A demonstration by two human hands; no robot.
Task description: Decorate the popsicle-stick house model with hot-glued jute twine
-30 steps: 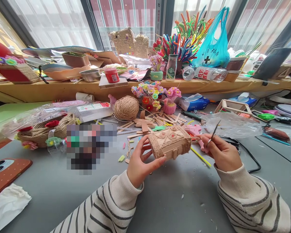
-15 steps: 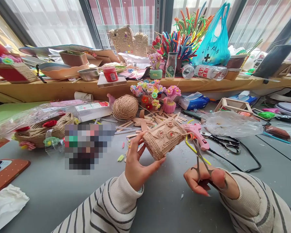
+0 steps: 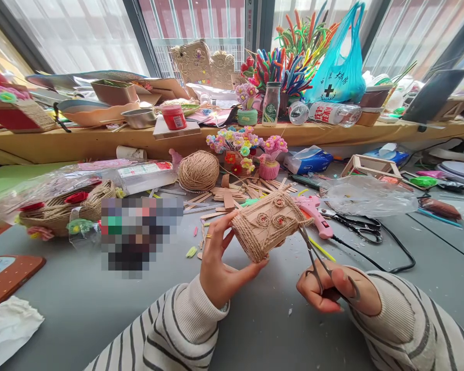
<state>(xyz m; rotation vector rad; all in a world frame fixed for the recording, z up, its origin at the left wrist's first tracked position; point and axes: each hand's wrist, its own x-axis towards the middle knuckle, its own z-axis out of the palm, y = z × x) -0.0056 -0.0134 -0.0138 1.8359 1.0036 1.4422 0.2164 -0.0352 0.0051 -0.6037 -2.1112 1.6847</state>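
Tilted on its side above the table is a small wooden-stick container [image 3: 268, 222], wrapped at its ends with twine and decorated with twine spirals that have red centres. My left hand [image 3: 220, 263] grips its left end between thumb and fingers. In my right hand [image 3: 332, 288] is a pair of scissors [image 3: 313, 255], with thumb and fingers through the handle loops. The blade tips reach the twine edge at the container's right end; whether twine lies between them I cannot tell. Just behind the container lies a pink glue gun [image 3: 316, 215].
A twine ball [image 3: 199, 171] and scattered wooden sticks [image 3: 232, 195] lie behind my hands. Black-handled scissors [image 3: 359, 226] and a glue gun cord [image 3: 404, 265] are at the right. A twine basket [image 3: 62, 208] sits at left, near a phone [image 3: 11, 278]. Crochet-like flowers [image 3: 237, 144] stand further back.
The scissor blades have come closer together at the container's right edge. The container has turned and shifted slightly right and down, its left end still held. A green item now shows behind it.
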